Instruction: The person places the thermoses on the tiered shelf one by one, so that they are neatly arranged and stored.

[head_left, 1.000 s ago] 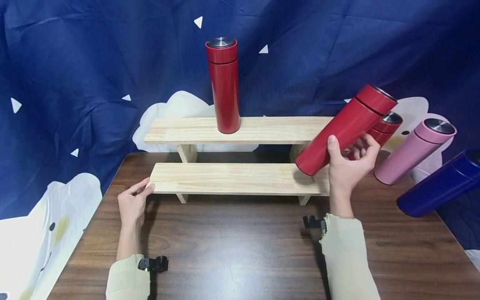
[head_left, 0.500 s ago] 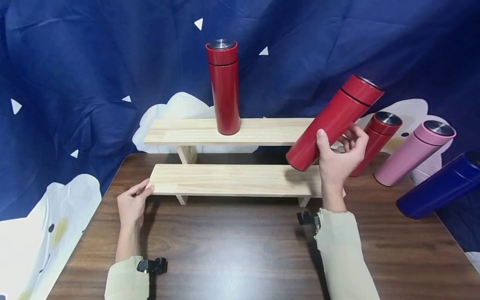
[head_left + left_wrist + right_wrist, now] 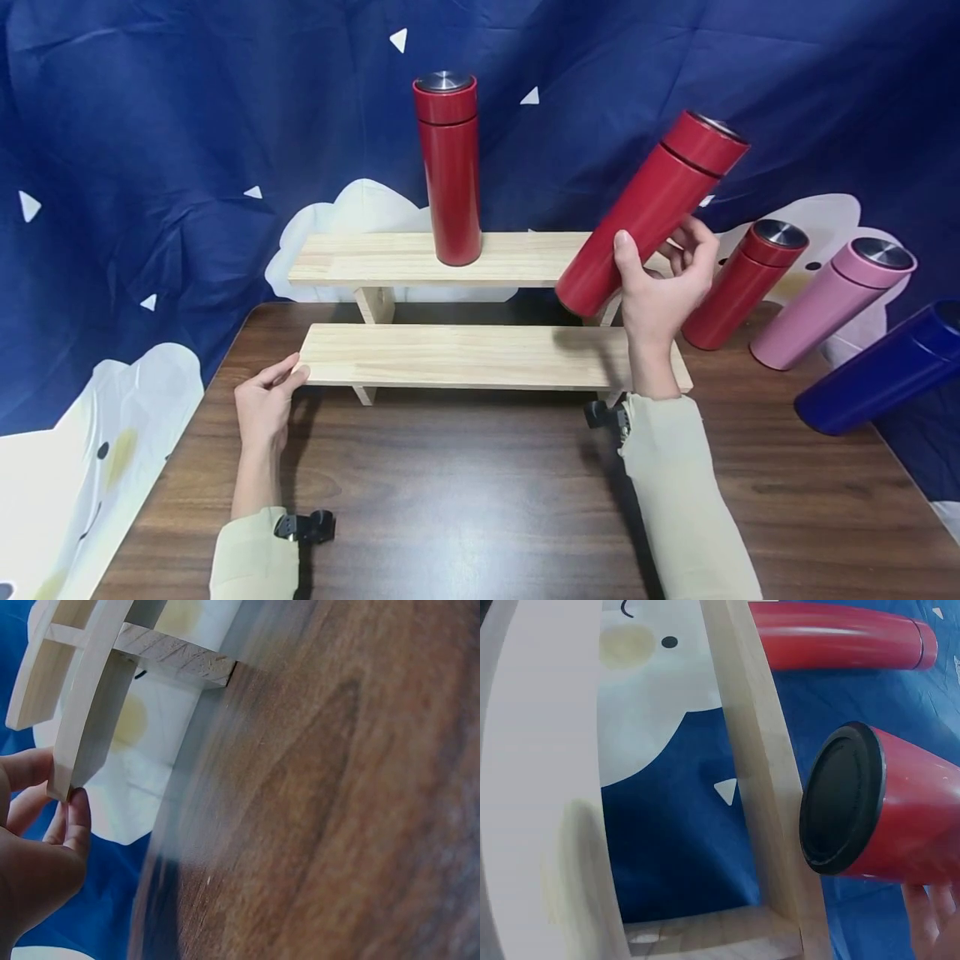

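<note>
My right hand grips a red thermos bottle around its lower half, tilted with its steel-topped lid to the upper right. The bottle is held in the air in front of the right part of the upper shelf; its black base faces the right wrist camera. With thumb and fingers my left hand pinches the left end of the lower shelf, also plain in the left wrist view as a pale wooden board. Another red bottle stands upright left of centre on the upper shelf.
Right of the two-tier wooden rack, a third red bottle, a pink bottle and a dark blue bottle stand on the brown table. A blue curtain with white shapes hangs behind.
My right hand has carried the red bottle left and upward, from over the lower shelf's right end to before the upper shelf. My left hand stays at the shelf end.
</note>
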Motion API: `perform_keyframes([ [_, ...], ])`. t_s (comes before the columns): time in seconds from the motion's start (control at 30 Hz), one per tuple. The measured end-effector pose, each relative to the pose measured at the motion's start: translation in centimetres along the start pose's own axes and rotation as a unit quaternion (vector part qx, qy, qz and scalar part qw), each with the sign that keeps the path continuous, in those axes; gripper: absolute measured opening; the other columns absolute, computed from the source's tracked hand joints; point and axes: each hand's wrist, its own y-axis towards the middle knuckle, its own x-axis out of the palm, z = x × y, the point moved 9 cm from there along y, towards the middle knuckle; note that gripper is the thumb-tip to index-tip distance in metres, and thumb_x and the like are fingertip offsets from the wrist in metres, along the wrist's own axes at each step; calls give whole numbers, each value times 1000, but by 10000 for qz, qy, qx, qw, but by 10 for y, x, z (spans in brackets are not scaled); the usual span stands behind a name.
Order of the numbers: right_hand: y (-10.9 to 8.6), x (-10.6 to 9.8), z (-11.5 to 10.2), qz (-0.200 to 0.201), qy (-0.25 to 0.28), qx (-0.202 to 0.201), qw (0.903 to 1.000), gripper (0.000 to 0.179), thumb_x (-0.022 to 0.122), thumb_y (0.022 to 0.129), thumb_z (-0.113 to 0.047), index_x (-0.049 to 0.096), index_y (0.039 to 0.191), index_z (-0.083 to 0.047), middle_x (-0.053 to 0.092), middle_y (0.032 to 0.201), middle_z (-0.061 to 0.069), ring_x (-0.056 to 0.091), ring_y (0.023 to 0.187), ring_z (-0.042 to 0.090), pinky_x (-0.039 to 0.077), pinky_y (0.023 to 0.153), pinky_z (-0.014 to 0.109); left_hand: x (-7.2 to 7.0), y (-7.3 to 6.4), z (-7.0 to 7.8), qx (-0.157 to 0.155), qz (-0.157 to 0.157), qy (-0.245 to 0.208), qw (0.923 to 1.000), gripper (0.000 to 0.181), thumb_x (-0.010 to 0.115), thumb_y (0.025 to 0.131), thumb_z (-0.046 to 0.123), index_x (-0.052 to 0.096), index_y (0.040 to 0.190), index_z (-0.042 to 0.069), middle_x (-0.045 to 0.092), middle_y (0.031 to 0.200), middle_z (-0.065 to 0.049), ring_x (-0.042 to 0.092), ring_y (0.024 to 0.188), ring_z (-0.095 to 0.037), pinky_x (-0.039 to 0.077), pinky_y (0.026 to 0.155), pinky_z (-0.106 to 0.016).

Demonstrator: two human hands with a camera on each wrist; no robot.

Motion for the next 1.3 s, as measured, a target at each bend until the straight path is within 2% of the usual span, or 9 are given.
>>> perform_keyframes([
  [0.13, 2, 9, -1, -65, 101, 88, 9999, 65, 86, 66, -24, 61, 124, -9, 65, 109, 8, 64, 92, 22, 49, 58, 25, 0, 1, 0, 2, -5, 2, 10000, 36, 78, 82, -7, 71, 117, -7, 76, 98, 6, 66, 102, -8, 52, 83, -13],
  [0.27, 4, 18, -7, -193, 253, -169, 9993, 66, 85, 67, -25, 60, 125, -7, 66, 108, 10, 63, 93, 24, 50, 59, 28, 1, 2, 1, 39, -41, 156, 9999, 37, 78, 83, -4, 70, 119, -7, 76, 106, -1, 66, 103, -8, 52, 84, -13],
  [0.37, 4, 25, -11, -277, 350, -155, 9989, 66, 84, 67, -26, 59, 125, -8, 65, 110, 10, 62, 94, 23, 51, 60, 28, 0, 2, 1, 34, -51, 193, 9998, 38, 78, 84, -4, 69, 120, -7, 74, 114, -8, 65, 103, -8, 52, 84, -13],
  [0.5, 1, 33, -14, -319, 423, 96, 9986, 65, 84, 67, -23, 59, 125, -8, 65, 112, 10, 62, 96, 22, 53, 64, 28, 0, 2, 1, 33, -58, 144, 9999, 38, 79, 84, -5, 69, 120, -7, 75, 107, -1, 66, 100, -7, 52, 83, -13],
  [0.63, -2, 41, -15, -389, 433, 143, 9982, 65, 85, 68, -20, 58, 126, -6, 65, 113, 11, 62, 97, 23, 55, 67, 27, 1, 2, 1, 54, -93, 137, 9998, 37, 78, 84, -5, 70, 120, -7, 74, 97, 7, 66, 98, -6, 52, 82, -13],
  [0.97, -2, 59, -7, -661, 303, 80, 9973, 67, 86, 71, -19, 57, 129, -6, 65, 120, 9, 62, 106, 25, 59, 75, 31, 1, 2, 2, 158, -127, 81, 9998, 36, 77, 83, -7, 69, 119, -8, 75, 98, 6, 67, 98, -7, 53, 82, -14],
  [1.17, -3, 70, -7, -814, 285, 77, 9962, 67, 86, 73, -18, 55, 131, -6, 64, 121, 8, 61, 108, 26, 60, 80, 33, 0, 3, 1, 112, -100, 48, 9999, 36, 77, 82, -7, 70, 118, -8, 76, 104, 0, 67, 103, -9, 53, 83, -14],
  [1.3, -2, 77, -3, -923, 233, 84, 9954, 68, 86, 73, -17, 54, 132, -6, 64, 123, 7, 60, 110, 25, 59, 83, 36, 1, 3, 0, 104, -116, 66, 9999, 36, 77, 83, -7, 70, 117, -8, 76, 103, 1, 67, 105, -11, 53, 84, -14],
])
